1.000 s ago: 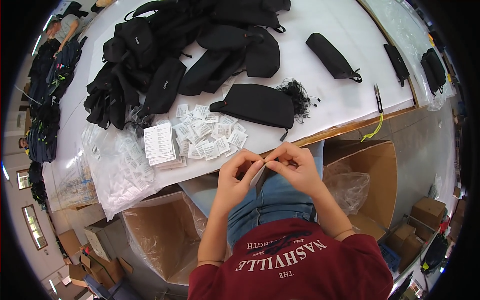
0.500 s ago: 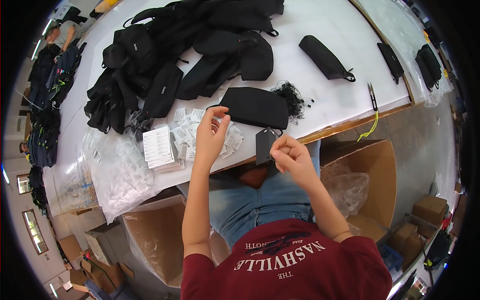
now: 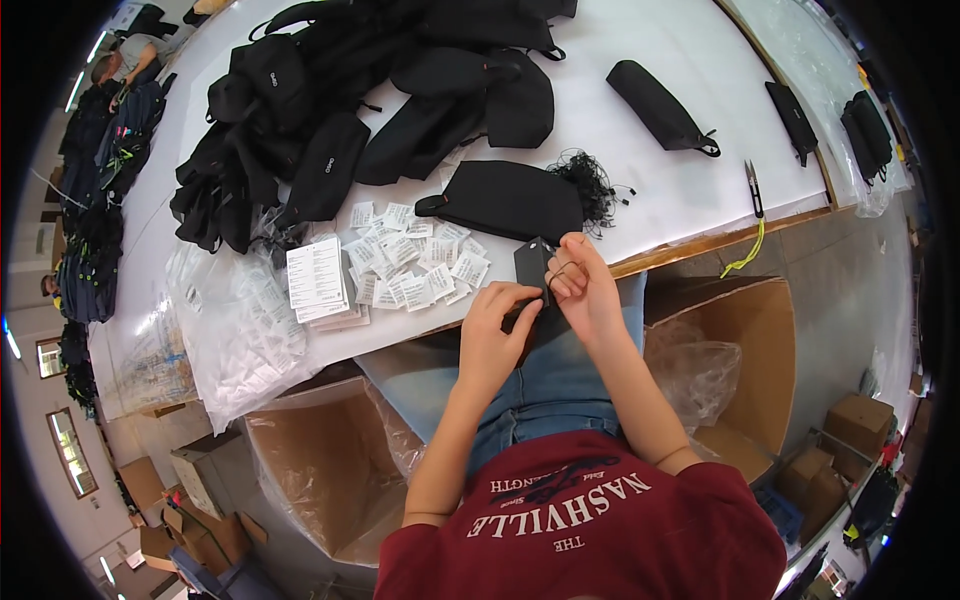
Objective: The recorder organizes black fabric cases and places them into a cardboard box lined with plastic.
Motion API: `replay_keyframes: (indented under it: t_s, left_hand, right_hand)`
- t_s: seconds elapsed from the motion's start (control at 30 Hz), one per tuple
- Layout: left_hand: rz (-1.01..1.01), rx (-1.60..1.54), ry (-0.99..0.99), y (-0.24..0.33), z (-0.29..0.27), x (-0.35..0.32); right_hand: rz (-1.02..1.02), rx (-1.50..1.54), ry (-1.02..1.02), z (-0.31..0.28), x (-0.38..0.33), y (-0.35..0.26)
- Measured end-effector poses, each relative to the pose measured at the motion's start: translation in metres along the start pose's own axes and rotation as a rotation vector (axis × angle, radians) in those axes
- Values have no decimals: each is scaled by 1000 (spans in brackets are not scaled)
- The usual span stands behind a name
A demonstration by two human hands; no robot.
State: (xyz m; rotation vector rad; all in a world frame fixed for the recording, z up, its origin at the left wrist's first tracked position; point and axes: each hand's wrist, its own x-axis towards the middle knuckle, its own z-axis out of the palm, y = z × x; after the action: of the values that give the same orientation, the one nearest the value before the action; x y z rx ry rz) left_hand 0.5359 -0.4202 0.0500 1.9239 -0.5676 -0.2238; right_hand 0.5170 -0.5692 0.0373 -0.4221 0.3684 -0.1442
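Note:
A small black hang tag (image 3: 531, 264) is held upright at the table's front edge, above my lap. My left hand (image 3: 497, 325) has come up to it, thumb and fingers closed in a pinch at its lower edge. Beside the tag, my right hand (image 3: 585, 283) is closed, palm turned up, with a thin black cord (image 3: 566, 268) looped across its fingers. Just beyond lies a black zip pouch (image 3: 515, 200), flat on the table. A tangle of black tag cords (image 3: 590, 188) rests against the pouch's right end.
White printed labels (image 3: 415, 262) lie scattered beside a stack of white cards (image 3: 317, 280). Black pouches (image 3: 410, 90) pile up at the back; another pouch (image 3: 660, 105) lies right. Thread snips (image 3: 754, 190) sit near the table edge. Cardboard boxes (image 3: 765, 370) stand below.
My left hand has moved right and down, from the pouch's left end to the tag. My right hand has turned palm up and risen slightly.

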Motion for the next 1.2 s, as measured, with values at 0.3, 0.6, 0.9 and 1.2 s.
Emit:
replay_keyframes:
  t_s: [0.3, 0.6, 0.9, 1.2]
  left_hand:
    - [-86, -183, 140, 9, -3, 5]
    - [17, -217, 88, -3, -23, 45]
    - [81, 735, 142, -59, -81, 96]
    - [-38, 225, -69, 21, -82, 60]
  right_hand:
    - [126, -419, 7, 9, -11, -11]
    - [76, -977, -144, 9, -22, -14]
    - [126, -803, -121, -4, -22, -3]
    - [-52, -875, -78, 14, -40, 11]
